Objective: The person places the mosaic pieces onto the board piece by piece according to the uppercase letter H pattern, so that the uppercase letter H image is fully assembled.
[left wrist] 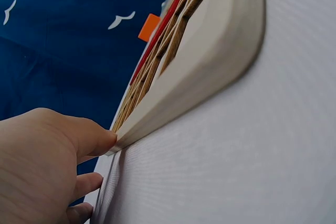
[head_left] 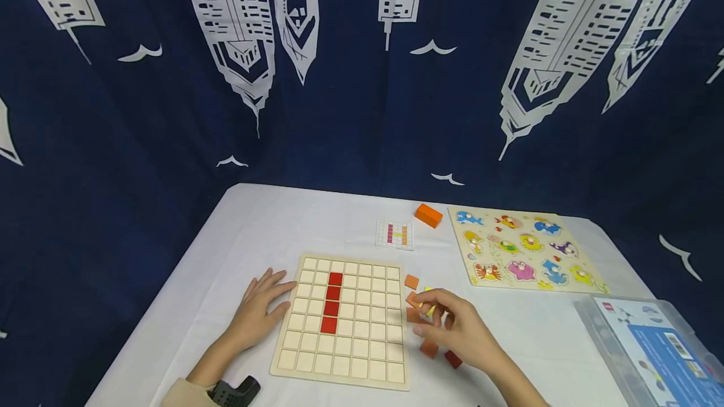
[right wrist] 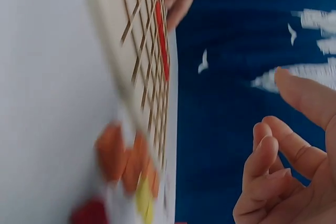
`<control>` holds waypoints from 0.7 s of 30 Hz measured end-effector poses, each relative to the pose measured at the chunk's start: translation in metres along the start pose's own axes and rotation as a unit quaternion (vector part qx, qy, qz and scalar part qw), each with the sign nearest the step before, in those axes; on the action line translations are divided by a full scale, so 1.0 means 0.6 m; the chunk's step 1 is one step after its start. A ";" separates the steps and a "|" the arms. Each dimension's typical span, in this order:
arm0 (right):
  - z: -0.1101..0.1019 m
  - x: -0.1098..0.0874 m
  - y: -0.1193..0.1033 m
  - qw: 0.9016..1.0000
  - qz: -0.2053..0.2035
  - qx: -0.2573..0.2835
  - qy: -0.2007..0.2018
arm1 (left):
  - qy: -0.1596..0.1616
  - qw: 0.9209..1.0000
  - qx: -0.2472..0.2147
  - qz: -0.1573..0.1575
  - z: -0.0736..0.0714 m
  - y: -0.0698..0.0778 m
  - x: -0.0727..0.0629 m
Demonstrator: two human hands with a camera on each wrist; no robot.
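A: Position of the loose tiles?
B: Orange tiles (head_left: 411, 282) noted just beyond the right edge of the grid board (head_left: 359, 366), strung in a rough line running away from the person. Yellow (right wrist: 144, 200) is partly covered by the fingers in the head view; a dark red tile (head_left: 453, 358) is seen at the near end.

A: Nearer hand?
B: The right hand (head_left: 459, 325), by a clear margin. The tiles are crossed by it in the head view, its fingertips pointed leftward at the board.

A: Anything held there?
B: Nothing seen. Thumb and fingers are parted, the fingers loosely bent; contact with a tile cannot be told.

A: And the left hand (head_left: 257, 309)?
B: Fingers spread, the board's left edge touched, nothing gripped. The whole board is left between it and the loose tiles.

A: Critical relation?
B: Judged to be the short leftward line from right hand to board. The red column (head_left: 332, 293), its long axis likewise running away from the person, is set left of centre; bare cells are left on the right hand's side.
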State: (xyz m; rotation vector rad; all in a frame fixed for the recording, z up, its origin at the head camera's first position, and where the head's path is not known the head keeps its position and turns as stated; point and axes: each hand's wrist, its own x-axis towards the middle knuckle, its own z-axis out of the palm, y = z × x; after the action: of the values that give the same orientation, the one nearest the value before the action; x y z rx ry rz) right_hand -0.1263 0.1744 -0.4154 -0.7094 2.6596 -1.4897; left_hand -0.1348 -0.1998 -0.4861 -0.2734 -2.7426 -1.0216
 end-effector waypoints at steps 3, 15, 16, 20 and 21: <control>-0.027 -0.024 0.015 0.999 0.050 0.003 0.016 | 0.002 1.000 0.001 0.001 0.000 -0.001 -0.001; -0.060 -0.076 0.085 0.986 0.164 0.034 0.007 | 0.000 1.000 0.002 -0.002 0.001 -0.003 0.000; -0.059 -0.077 0.090 0.986 0.164 0.037 0.005 | 0.000 1.000 0.001 -0.003 0.001 -0.004 0.000; -0.058 -0.082 0.108 0.985 0.166 0.046 -0.005 | -0.003 1.000 0.000 -0.007 0.004 -0.005 0.000; -0.058 -0.083 0.111 0.985 0.166 0.050 -0.009 | -0.004 1.000 -0.001 -0.008 0.004 -0.005 0.000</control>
State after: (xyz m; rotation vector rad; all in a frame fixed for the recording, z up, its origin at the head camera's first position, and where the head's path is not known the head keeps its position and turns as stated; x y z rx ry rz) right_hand -0.1147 0.2516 -0.4609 -0.2538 2.5083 -1.4982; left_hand -0.1361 -0.2005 -0.4896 -0.2566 -2.7560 -1.0284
